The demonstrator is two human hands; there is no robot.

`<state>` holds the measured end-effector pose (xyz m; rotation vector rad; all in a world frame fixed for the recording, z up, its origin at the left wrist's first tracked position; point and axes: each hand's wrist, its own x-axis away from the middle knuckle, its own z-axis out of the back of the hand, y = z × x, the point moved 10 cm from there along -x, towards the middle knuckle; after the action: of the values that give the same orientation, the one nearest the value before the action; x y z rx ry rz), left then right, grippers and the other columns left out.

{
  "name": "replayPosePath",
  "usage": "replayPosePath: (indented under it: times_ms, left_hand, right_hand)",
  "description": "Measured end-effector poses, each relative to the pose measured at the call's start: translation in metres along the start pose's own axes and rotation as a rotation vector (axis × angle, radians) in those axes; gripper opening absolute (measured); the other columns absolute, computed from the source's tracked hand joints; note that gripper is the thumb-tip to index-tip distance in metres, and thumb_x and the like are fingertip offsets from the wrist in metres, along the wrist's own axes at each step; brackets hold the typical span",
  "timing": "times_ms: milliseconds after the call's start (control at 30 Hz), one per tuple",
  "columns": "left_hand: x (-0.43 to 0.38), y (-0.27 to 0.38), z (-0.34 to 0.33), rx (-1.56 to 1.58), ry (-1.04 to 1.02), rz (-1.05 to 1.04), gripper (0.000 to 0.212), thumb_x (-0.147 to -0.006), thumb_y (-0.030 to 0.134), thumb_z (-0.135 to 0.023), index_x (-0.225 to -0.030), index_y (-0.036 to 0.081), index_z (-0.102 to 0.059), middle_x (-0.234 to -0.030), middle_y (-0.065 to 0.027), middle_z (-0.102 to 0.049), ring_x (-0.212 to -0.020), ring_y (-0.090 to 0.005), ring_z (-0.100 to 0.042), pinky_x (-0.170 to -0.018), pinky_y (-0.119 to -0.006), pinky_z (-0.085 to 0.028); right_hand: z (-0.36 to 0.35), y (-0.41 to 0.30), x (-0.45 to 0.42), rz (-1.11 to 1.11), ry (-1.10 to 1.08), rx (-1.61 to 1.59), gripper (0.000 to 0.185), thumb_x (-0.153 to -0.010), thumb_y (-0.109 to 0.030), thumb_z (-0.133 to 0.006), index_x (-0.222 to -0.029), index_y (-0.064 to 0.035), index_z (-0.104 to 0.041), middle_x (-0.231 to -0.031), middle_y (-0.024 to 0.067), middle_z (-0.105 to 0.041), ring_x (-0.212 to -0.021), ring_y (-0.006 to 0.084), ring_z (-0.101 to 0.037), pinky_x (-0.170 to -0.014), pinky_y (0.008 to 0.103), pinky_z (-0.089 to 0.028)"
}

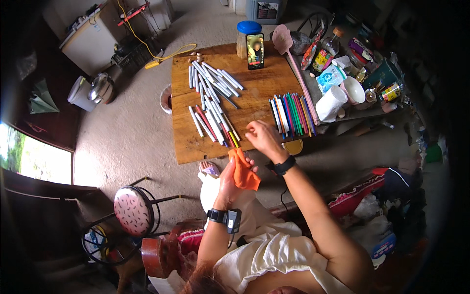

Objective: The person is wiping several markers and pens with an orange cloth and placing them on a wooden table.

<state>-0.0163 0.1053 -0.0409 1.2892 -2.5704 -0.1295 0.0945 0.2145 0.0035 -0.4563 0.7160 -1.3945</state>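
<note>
My left hand [228,178] is closed around an orange cloth [243,172], just off the table's near edge. Directly above the cloth lie the ends of several white-barrelled pens and coloured pencils [216,128], spread loosely on the wooden table [257,88]. My right hand [265,139] hovers over the near edge with its fingers curled; whether anything is pinched in them is hidden. To its right, a row of coloured pencils and pens [292,114] lies side by side. A looser heap of white pens [213,81] is farther back.
A phone [255,51] with a lit screen leans against a blue-lidded jar [249,27]. A pink fly swatter [299,73] lies along the right side, beside a cluttered surface with a white cup [331,104] and a bottle [325,55]. A round stool [133,211] stands lower left.
</note>
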Motion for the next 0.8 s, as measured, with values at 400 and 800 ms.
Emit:
replayPosePath:
  times_ms: [400, 800]
  left_hand:
    - [-0.002, 0.007, -0.006, 0.059, -0.038, -0.066, 0.042, -0.101, 0.041, -0.034, -0.122, 0.007, -0.048, -0.113, -0.0086, -0.054, -0.107, -0.0249, -0.054, -0.095, -0.059, -0.042]
    - [-0.008, 0.019, -0.024, -0.011, -0.079, -0.120, 0.054, -0.097, 0.054, -0.035, -0.127, 0.010, -0.048, -0.120, -0.0099, -0.056, -0.114, -0.0282, -0.053, -0.095, -0.058, -0.042]
  right_hand:
    - [-0.040, -0.008, -0.016, -0.034, -0.040, 0.217, 0.027, -0.075, -0.009, -0.060, -0.101, -0.0040, -0.054, -0.091, 0.0230, -0.064, -0.085, 0.0404, -0.063, -0.074, 0.0479, -0.050]
    - [0.031, 0.023, 0.059, -0.122, 0.016, -0.192, 0.034, -0.078, -0.006, -0.066, -0.110, -0.0049, -0.055, -0.077, 0.0068, -0.064, -0.070, 0.0177, -0.064, -0.061, 0.0308, -0.050]
